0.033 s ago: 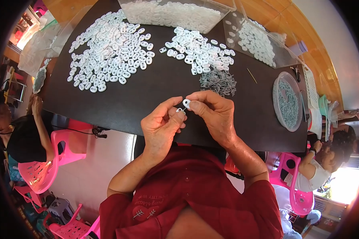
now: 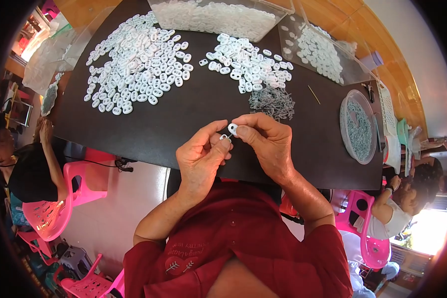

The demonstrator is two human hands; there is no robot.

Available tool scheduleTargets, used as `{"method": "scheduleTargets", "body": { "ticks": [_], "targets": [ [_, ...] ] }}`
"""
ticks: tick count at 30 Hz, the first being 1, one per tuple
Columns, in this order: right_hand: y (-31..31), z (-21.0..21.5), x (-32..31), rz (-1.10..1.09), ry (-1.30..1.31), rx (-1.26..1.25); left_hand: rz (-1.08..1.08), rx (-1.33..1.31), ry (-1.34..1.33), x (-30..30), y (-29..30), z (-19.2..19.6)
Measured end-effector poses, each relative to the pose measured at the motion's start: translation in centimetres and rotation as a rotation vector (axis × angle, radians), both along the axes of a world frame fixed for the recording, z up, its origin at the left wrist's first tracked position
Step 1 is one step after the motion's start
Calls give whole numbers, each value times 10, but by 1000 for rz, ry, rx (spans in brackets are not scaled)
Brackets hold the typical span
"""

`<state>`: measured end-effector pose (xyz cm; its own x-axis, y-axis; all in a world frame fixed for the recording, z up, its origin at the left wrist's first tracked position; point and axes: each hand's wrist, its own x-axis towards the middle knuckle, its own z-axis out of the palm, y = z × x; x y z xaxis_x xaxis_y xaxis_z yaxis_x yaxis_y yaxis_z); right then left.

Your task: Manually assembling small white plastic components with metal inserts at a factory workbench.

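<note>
Above the table's near edge my two hands meet, both closed in a pinch. My left hand (image 2: 202, 154) grips a small white oval plastic piece (image 2: 224, 137), mostly covered by thumb and fingers. Between thumb and forefinger of my right hand (image 2: 268, 143) sits a second white oval piece (image 2: 232, 128) with a dark hole showing. A thin grey bit seems to bridge the two pieces; its details are too small to tell. Just beyond my right hand lies a heap of small grey pins (image 2: 272, 103), touching a pile of white oval pieces (image 2: 251, 64).
A larger pile of white two-holed pieces (image 2: 139, 64) covers the table's far left. Clear bins (image 2: 260, 32) of white parts stand at the back. At right are a round tub (image 2: 346, 130) of grey pins and a thin stick (image 2: 314, 94). Other people sit on both sides.
</note>
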<state>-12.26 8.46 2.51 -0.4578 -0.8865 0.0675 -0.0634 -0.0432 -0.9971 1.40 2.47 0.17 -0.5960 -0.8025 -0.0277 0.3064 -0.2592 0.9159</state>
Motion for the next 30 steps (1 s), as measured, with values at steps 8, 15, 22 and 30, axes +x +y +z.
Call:
{"method": "scheduleTargets", "body": {
  "ticks": [8, 15, 22, 30],
  "targets": [
    [-1, -8, 5, 0, 307, -80, 24, -58, 19, -3, 0, -5],
    [-1, -12, 7, -32, 308, -68, 61, -43, 73, -6, 2, -7],
    [2, -12, 7, -42, 318, -80, 102, -30, 93, -9, 6, -7],
    [5, -8, 8, 15, 189, -53, 121, -12, 89, -9, 10, -9]
  ]
}}
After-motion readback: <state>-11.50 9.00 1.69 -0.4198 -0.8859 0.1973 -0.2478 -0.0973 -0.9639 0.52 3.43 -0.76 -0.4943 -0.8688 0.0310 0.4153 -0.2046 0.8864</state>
